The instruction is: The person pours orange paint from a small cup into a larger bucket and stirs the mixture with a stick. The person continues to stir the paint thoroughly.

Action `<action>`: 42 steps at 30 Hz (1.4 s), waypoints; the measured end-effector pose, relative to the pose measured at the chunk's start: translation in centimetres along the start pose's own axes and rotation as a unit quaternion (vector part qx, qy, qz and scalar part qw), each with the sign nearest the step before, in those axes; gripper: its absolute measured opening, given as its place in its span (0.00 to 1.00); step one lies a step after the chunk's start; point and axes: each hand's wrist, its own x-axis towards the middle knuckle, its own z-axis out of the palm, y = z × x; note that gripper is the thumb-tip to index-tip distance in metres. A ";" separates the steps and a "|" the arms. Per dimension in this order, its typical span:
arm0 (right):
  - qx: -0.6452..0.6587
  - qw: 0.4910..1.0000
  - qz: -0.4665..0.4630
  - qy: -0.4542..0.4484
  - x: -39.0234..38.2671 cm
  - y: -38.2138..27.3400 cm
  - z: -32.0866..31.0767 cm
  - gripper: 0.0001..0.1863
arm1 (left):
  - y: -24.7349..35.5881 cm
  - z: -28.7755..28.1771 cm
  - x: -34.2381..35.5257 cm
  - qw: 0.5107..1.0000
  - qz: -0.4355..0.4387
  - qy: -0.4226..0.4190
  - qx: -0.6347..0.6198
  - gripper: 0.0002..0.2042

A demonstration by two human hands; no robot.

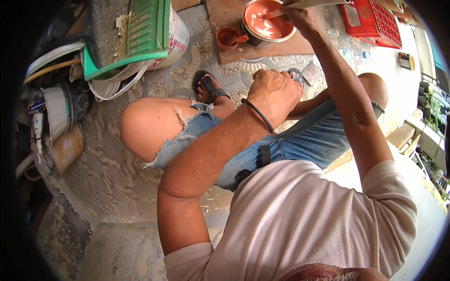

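While the left hand [277, 93] hung short of the work, fingers curled in and palm hidden, so couldn't tell if it held anything, the right hand [302, 18] had its fingers wrapped round a stick [323, 3] whose far end dipped in the paint [262, 23]. Stirring looked like the step in hand; next move likely called for a steady sweep, deep enough to mix without slopping. The paint, glossy orange with paler streaks, sat in an open tub [253, 40] on a board [300, 45]. Just left of the tub, a cup [227, 48] held an orange-handled tool [242, 39] and maybe some reddish paint, too small to be sure. A white bucket [177, 41] stood farther left, a red crate [372, 21] right.
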 end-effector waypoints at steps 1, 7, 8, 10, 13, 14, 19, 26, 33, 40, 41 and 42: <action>-0.030 0.998 -0.046 0.014 0.8 2.7 0.1 0.07 | 0.0 -0.2 0.4 1.000 0.011 0.003 -0.003 0.11; 0.001 0.993 0.111 -0.031 1.1 3.5 -3.7 0.05 | -0.6 0.1 0.7 1.000 0.013 0.016 0.017 0.14; 0.005 0.995 0.103 -0.005 2.0 4.8 -5.1 0.05 | -0.5 -0.1 0.9 1.000 0.018 0.015 0.020 0.14; -0.037 0.998 0.051 0.033 1.0 0.3 -2.7 0.04 | -0.5 0.1 0.5 1.000 0.006 0.005 0.026 0.14; 0.009 0.997 0.064 0.032 -0.6 -3.9 0.4 0.03 | -0.5 0.6 0.6 1.000 -0.006 0.002 0.008 0.13; -0.042 0.998 0.037 -0.024 0.3 -1.8 0.9 0.03 | -0.5 0.5 0.5 1.000 -0.006 0.000 0.006 0.13; -0.015 0.991 0.108 -0.074 0.7 3.5 -2.8 0.08 | -0.8 0.5 0.8 1.000 0.002 0.008 0.022 0.16; 0.039 0.997 0.068 -0.019 3.2 3.3 1.0 0.08 | -0.7 1.3 0.9 1.000 0.003 0.014 -0.012 0.17; -0.040 0.995 0.071 -0.049 3.0 5.0 -4.4 0.04 | -0.5 0.7 0.9 0.999 0.009 0.042 0.007 0.16; 0.049 0.996 0.036 -0.068 2.4 1.9 0.4 0.08 | -0.6 1.0 0.6 0.999 0.001 0.041 -0.002 0.14; 0.038 0.993 0.042 -0.103 1.5 0.8 0.5 0.07 | -0.7 1.2 0.3 0.999 -0.003 0.039 0.003 0.15; 0.024 0.990 0.047 -0.131 0.8 -0.3 0.1 0.07 | -0.8 1.1 0.3 0.999 0.000 0.039 0.008 0.15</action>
